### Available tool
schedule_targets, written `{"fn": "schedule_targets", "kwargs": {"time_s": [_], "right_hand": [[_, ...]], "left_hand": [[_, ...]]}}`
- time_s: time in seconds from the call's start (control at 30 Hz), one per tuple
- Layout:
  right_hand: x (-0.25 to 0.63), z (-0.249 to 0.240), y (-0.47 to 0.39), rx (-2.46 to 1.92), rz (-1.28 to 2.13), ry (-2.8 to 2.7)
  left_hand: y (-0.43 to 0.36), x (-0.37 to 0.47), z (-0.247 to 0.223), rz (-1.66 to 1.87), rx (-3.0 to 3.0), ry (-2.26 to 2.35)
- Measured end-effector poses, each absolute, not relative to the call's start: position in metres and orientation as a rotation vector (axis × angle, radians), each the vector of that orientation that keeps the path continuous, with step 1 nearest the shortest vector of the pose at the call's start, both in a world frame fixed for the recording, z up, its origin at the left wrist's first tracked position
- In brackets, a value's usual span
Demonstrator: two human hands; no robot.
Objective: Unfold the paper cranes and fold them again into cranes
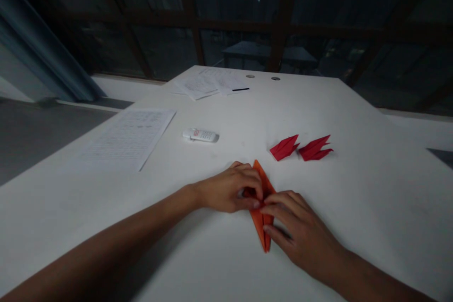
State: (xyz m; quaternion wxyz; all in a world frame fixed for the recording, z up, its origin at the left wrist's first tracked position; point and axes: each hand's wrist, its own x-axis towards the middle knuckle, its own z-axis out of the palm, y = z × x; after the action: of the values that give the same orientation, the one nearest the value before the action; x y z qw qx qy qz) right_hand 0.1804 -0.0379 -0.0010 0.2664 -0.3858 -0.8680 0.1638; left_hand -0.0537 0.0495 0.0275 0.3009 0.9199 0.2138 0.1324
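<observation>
On the white table lies a long, diamond-shaped piece of folded orange paper (261, 231), its two narrow points showing above and below my fingers. My left hand (235, 188) comes in from the left, with its thumb and fingertips pinched at the paper's middle. From the right, my right hand (300, 226) meets it there, its fingertips gripping the paper's right side and lower half. The fingers partly hide the middle folds. Just beyond my right hand rest two red folded paper shapes (284, 147) with pointed ends, side by side.
A white, elongated object with red and dark print (200, 135) lies beyond my left hand. A printed sheet (130, 137) is at the left edge of the table (382, 188). Farther back are loose papers (201, 82), a black strip (240, 89) and two round table fittings (275, 79).
</observation>
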Motion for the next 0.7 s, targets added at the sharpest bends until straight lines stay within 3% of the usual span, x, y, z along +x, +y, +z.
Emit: {"fn": "schedule_targets", "kwargs": {"time_s": [0.7], "right_hand": [[0.1798, -0.0009, -0.0406, -1.089, 0.392, -2.380]], "left_hand": [[0.0492, -0.0527, 0.0281, 0.335, 2.428, 0.627]]}}
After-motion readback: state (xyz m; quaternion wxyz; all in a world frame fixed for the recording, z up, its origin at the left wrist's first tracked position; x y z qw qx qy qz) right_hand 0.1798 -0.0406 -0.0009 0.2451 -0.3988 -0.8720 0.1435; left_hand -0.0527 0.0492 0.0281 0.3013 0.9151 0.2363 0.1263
